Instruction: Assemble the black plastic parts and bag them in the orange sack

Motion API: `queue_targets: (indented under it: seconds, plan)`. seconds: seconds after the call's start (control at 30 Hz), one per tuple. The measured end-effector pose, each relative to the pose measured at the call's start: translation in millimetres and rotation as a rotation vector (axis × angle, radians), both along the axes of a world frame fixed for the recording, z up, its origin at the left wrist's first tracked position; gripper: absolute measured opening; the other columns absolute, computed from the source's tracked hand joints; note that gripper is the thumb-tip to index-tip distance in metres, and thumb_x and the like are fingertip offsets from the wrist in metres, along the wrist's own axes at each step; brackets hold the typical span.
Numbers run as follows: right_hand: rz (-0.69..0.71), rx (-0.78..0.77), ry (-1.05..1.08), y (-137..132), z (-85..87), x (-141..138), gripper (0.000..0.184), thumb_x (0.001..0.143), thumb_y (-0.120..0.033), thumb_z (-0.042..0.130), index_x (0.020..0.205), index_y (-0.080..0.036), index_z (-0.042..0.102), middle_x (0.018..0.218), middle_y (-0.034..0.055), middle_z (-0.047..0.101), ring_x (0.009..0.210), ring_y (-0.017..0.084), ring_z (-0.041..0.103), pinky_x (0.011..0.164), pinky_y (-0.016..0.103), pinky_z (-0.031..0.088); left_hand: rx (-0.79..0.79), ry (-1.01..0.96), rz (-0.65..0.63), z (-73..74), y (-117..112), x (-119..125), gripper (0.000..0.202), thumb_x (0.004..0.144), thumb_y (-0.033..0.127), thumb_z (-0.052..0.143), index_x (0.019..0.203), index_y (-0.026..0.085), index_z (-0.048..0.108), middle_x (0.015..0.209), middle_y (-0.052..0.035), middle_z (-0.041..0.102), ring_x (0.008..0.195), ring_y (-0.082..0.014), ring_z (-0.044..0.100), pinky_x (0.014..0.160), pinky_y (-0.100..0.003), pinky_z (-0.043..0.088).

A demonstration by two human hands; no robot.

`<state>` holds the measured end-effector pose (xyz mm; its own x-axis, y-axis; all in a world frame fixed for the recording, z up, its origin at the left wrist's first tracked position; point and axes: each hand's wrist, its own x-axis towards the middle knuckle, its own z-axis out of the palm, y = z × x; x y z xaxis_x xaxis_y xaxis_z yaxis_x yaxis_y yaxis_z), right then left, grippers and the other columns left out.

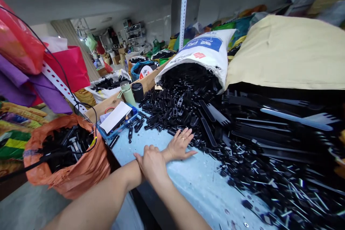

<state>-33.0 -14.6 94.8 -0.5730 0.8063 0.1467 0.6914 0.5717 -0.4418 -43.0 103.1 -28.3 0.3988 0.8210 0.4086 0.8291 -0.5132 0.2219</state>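
My left hand (181, 145) reaches forward with its fingers spread, a ring on one of them. Its fingertips are at the edge of a heap of small black plastic parts (175, 104), and it holds nothing. My right hand (154, 163) is wrapped round my left forearm, just behind the wrist. Both are over the light blue tabletop (188, 179). To the right of my left hand, long black fork-shaped pieces (218, 115) lie on the heap. Many black pieces with metal pins (283, 187) spread along the right side.
A white printed sack (205, 50) lies open, spilling black parts; a large cream sack (285, 50) is beside it. At the left are a blue tray (132, 116), a green bottle (128, 93), a dark cup (138, 92) and an orange bag (91, 172) of parts. A black cable (64, 75) hangs there.
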Motion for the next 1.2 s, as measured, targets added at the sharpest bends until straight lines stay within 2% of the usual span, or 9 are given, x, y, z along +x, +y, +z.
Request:
queue_targets:
  seconds: [0.27, 0.47, 0.67, 0.8, 0.97, 1.2]
  plan:
    - [0.021, 0.041, -0.035, -3, -2.2, -2, 0.029, 0.084, -0.039, 0.057, 0.086, -0.011, 0.065, 0.079, 0.0175, 0.063, 0.075, 0.028, 0.06, 0.062, 0.035, 0.042, 0.007, 0.012, 0.002, 3.0, -1, 0, 0.071, 0.086, 0.058, 0.04, 0.139, 0.011, 0.031, 0.149, -0.015, 0.026, 0.142, -0.0228, 0.009, 0.116, -0.046, 0.012]
    - [0.009, 0.058, -0.065, 7, -6.5, -1, 0.037, 0.085, -0.046, 0.053, 0.086, -0.011, 0.065, 0.079, 0.0174, 0.064, 0.078, 0.027, 0.059, 0.063, 0.034, 0.041, 0.011, 0.021, 0.001, 5.0, -4, 0, 0.07, 0.087, 0.057, 0.04, 0.137, 0.009, 0.033, 0.149, -0.016, 0.026, 0.143, -0.0221, 0.006, 0.116, -0.045, 0.011]
    - [0.005, -0.038, -0.085, 3, -0.5, -2, 0.035, 0.085, -0.043, 0.055, 0.09, -0.009, 0.065, 0.084, 0.019, 0.063, 0.082, 0.029, 0.059, 0.067, 0.036, 0.042, 0.003, -0.009, -0.012, 2.8, -3, -1, 0.07, 0.086, 0.057, 0.041, 0.138, 0.01, 0.034, 0.149, -0.0159, 0.026, 0.142, -0.0233, 0.008, 0.116, -0.046, 0.011]
    - [0.039, -0.045, -0.109, 3, 2.6, -4, 0.036, 0.088, -0.042, 0.051, 0.091, -0.009, 0.064, 0.087, 0.0191, 0.063, 0.087, 0.03, 0.059, 0.069, 0.037, 0.044, -0.003, -0.021, -0.023, -0.1, -1, -1, 0.071, 0.085, 0.058, 0.042, 0.137, 0.01, 0.034, 0.149, -0.0167, 0.027, 0.142, -0.0233, 0.008, 0.115, -0.047, 0.012]
    - [0.004, -0.055, -0.19, 0, 6.6, -4, 0.04, 0.09, -0.042, 0.046, 0.093, -0.006, 0.062, 0.088, 0.0197, 0.062, 0.086, 0.029, 0.059, 0.07, 0.037, 0.044, 0.025, 0.001, -0.008, -4.2, -1, -1, 0.07, 0.086, 0.057, 0.042, 0.136, 0.008, 0.035, 0.149, -0.0165, 0.025, 0.143, -0.0226, 0.005, 0.115, -0.046, 0.011]
    - [0.038, 0.011, -0.183, -4, 0.9, -4, 0.039, 0.092, -0.042, 0.042, 0.093, -0.008, 0.062, 0.088, 0.0179, 0.063, 0.088, 0.028, 0.059, 0.073, 0.036, 0.043, 0.049, 0.0, -0.006, -5.0, -2, -3, 0.068, 0.087, 0.055, 0.041, 0.135, 0.007, 0.037, 0.149, -0.0171, 0.026, 0.142, -0.0233, 0.008, 0.115, -0.046, 0.011]
